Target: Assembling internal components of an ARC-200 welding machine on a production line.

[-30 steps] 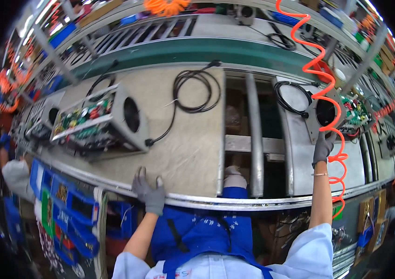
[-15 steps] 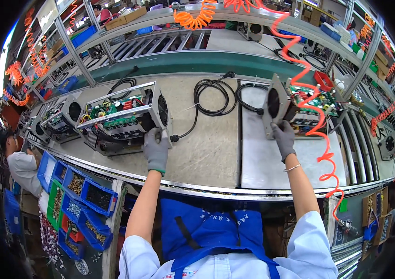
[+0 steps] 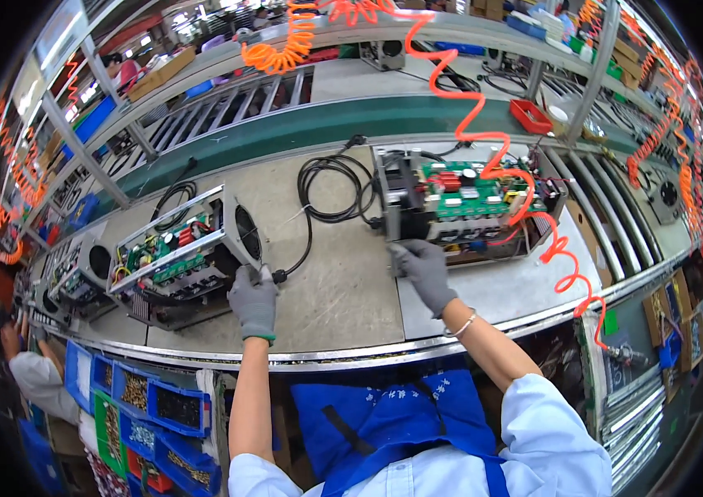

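Note:
My left hand (image 3: pixel 253 302), in a grey glove, is closed on the lower front corner of an open machine chassis (image 3: pixel 190 248). That chassis has a round fan in its end panel and green circuit boards inside. At the middle right, my gloved right hand (image 3: pixel 424 273) grips the lower left corner of a second open chassis (image 3: pixel 467 203), its fingertips partly hidden at the edge. Green boards and red parts show inside this one. A coiled black power cord (image 3: pixel 335 189) lies between the two machines, its end near the second chassis.
Another fan-ended chassis (image 3: pixel 82 269) stands at the left. An orange coiled air hose (image 3: pixel 525 178) hangs in front of the right chassis. Metal rollers (image 3: pixel 604 215) lie to the right. Blue bins (image 3: pixel 177 406) of small parts sit at the lower left; a co-worker's sleeve (image 3: pixel 36 381) is beyond.
The right chassis has turned and come left toward the middle, its boards now more in view, with my right hand at its corner. My left hand stays on the left chassis. The view has shifted.

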### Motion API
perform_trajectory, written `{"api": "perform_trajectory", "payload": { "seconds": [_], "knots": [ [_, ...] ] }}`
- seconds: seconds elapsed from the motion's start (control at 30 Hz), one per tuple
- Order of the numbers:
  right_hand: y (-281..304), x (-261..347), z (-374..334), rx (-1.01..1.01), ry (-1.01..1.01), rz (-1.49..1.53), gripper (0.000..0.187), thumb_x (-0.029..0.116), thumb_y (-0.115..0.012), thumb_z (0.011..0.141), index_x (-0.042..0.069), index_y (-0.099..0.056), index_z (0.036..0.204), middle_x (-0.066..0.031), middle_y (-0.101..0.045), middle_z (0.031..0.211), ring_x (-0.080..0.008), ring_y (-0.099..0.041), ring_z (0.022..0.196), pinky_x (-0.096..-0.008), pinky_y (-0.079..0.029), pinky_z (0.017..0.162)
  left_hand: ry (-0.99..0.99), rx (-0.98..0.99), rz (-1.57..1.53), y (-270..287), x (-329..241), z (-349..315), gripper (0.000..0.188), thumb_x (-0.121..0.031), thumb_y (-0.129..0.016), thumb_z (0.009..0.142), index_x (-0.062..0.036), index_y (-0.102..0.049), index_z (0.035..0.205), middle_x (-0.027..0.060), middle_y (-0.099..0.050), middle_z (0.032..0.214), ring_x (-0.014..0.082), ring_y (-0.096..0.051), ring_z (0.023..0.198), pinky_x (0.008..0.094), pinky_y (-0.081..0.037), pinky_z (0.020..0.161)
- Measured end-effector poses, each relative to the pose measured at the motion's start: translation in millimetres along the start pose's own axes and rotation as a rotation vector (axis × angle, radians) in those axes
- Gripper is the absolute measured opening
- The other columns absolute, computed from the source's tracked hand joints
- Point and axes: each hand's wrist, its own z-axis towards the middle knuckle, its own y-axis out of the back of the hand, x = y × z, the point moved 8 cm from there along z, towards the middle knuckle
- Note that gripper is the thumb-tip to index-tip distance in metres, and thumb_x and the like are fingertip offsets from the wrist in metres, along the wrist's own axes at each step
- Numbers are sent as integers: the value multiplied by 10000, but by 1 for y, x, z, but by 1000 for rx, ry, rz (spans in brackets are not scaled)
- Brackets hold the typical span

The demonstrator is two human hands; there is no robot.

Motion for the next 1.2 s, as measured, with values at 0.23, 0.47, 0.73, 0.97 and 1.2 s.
{"api": "perform_trajectory", "payload": {
  "seconds": [0.23, 0.47, 0.73, 0.97, 1.2],
  "knots": [
    [-25, 1, -34, 16, -26, 153, 263, 278, -687, 856, 19, -704, 902, 12, -590, 628, -42, -511, 522, -225, -438, 489, 15, -32, 10, -6, 28, 6, 308, -296, -660, 797, -8, -613, 895, 184, -679, 840, 381, -648, 765, 453, -482, 725],
    [-32, 17, -77, 8, 107, 19, 250, 268, -666, 845, 36, -700, 931, -97, -693, 828, -182, -655, 698, -290, -499, 641, 47, -33, 134, -4, 14, 2, 468, -295, -696, 775, 45, -599, 1082, 254, -654, 992, 401, -627, 942, 448, -474, 830],
    [-32, 29, -83, 183, 155, -169, 297, 289, -629, 849, 55, -660, 1030, -131, -671, 909, -281, -652, 822, -366, -505, 705, 74, 100, -199, -19, 26, -12, 628, -228, -695, 777, 62, -458, 1282, 237, -615, 1131, 394, -604, 1013, 442, -459, 895],
    [125, -21, -125, 10, 137, -576, 232, 154, -607, 817, 62, -644, 1027, -122, -650, 975, -292, -640, 841, -396, -517, 783, -282, 138, -141, -37, -105, -96, 633, -31, -645, 727, 19, -433, 1321, 181, -587, 1174, 360, -576, 1059, 437, -446, 930],
    [262, 48, -110, -432, 431, -1080, 746, 232, -617, 833, -45, -243, 1416, -266, -292, 1439, -438, -277, 1331, -463, -235, 1109, -202, 427, -275, -106, -44, -82, 468, -22, -630, 686, 12, -549, 1146, 167, -615, 1094, 298, -599, 1033, 364, -467, 889]
  ]
}}
